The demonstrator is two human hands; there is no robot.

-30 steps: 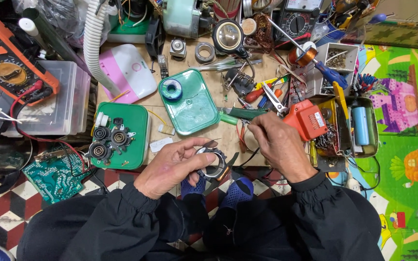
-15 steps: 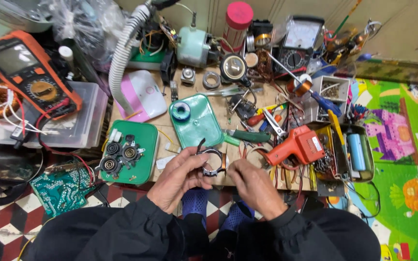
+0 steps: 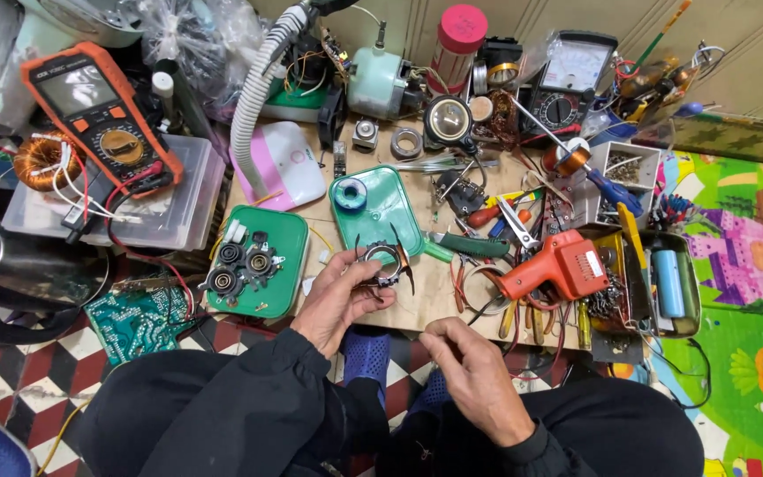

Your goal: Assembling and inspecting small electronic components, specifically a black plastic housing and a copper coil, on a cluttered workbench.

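My left hand (image 3: 336, 300) holds a small round metal part with dark clips and short wires (image 3: 381, 262), just above the front edge of the wooden board (image 3: 434, 300). My right hand (image 3: 474, 375) has come back toward my lap, fingers pinched together near the thumb; whether something tiny sits between them cannot be told. A green tray (image 3: 291, 231) with several round black parts lies left of my left hand. Another green tray (image 3: 399, 212) with a blue ring (image 3: 351, 194) lies just beyond the held part.
An orange soldering gun (image 3: 558, 265) lies right of the hands, next to a box (image 3: 691, 300) of tools and a blue cell. An orange multimeter (image 3: 99, 106) rests on a clear plastic box at left. Pliers (image 3: 479, 247), screwdrivers, a corrugated hose (image 3: 253, 97) and a circuit board (image 3: 139, 318) crowd the area.
My right hand has let go of the round part and drawn back toward my lap. The left hand now holds the part alone, lifted slightly. The view has tilted upward.
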